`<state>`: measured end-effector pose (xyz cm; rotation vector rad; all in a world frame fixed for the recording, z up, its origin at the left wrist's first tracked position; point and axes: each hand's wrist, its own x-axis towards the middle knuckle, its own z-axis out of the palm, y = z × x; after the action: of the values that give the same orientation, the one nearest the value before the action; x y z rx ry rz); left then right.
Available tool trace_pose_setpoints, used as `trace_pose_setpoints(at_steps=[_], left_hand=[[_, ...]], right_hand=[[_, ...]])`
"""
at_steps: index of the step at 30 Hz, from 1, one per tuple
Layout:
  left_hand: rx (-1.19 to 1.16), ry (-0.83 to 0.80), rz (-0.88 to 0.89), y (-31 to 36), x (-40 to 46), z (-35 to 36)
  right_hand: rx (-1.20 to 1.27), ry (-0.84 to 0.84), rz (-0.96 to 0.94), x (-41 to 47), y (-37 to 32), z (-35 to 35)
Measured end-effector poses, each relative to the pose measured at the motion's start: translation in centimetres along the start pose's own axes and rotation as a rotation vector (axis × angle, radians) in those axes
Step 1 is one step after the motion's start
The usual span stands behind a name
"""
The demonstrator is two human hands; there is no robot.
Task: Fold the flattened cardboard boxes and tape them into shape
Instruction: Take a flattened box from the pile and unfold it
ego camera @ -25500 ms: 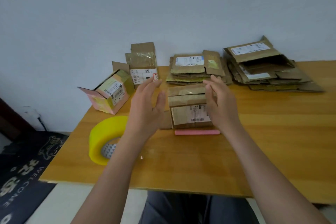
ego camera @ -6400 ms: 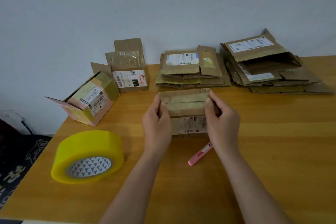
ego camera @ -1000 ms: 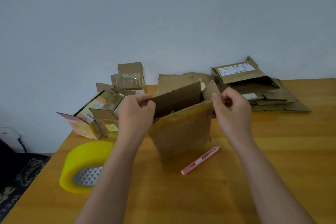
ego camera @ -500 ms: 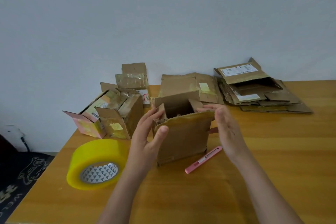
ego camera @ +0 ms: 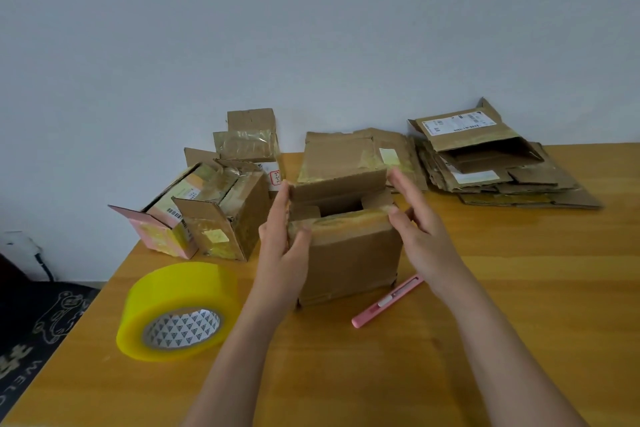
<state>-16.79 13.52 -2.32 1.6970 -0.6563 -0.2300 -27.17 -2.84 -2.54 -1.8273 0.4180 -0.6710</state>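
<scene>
Tape [ego camera: 180, 310] left and knife [ego camera: 388, 300] right flank upright box [ego camera: 346, 253], top open; left hand [ego camera: 284, 250] and right hand [ego camera: 420, 236], fingers straight, press its sides.

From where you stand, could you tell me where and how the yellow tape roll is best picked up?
Take the tape roll by its wall, thumb in the open core and fingers on the outer yellow band, coming from above on its near side. It lies flat on the table with the core facing up and bare wood around it. The left hand, now on the box, is nearer.
</scene>
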Motion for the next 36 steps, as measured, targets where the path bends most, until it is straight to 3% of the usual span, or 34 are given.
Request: trace_pose_setpoints(at_steps=[5,13,16,30,36], left_hand=[[0.032,0.036,0.084,-0.7,1.1,0.0],[0.080,0.133,0.075,-3.2,2.9,0.1],[0.105,0.165,0.126,-4.9,2.0,0.6],[0.008,0.180,0.034,-4.8,0.0,0.9],[0.049,0.116,0.093,-5.0,0.1,1.7]], right_hand=[[-0.055,-0.030,-0.035,0.9,0.4,0.2],[-0.186,-0.102,-0.074,2.9,2.0,1.1],[-0.107,-0.158,-0.037,2.1,4.2,1.6],[-0.021,0.036,-0.061,-0.3,4.7,2.3],[-0.139,0.092,-0.095,-1.0,4.8,2.5]])
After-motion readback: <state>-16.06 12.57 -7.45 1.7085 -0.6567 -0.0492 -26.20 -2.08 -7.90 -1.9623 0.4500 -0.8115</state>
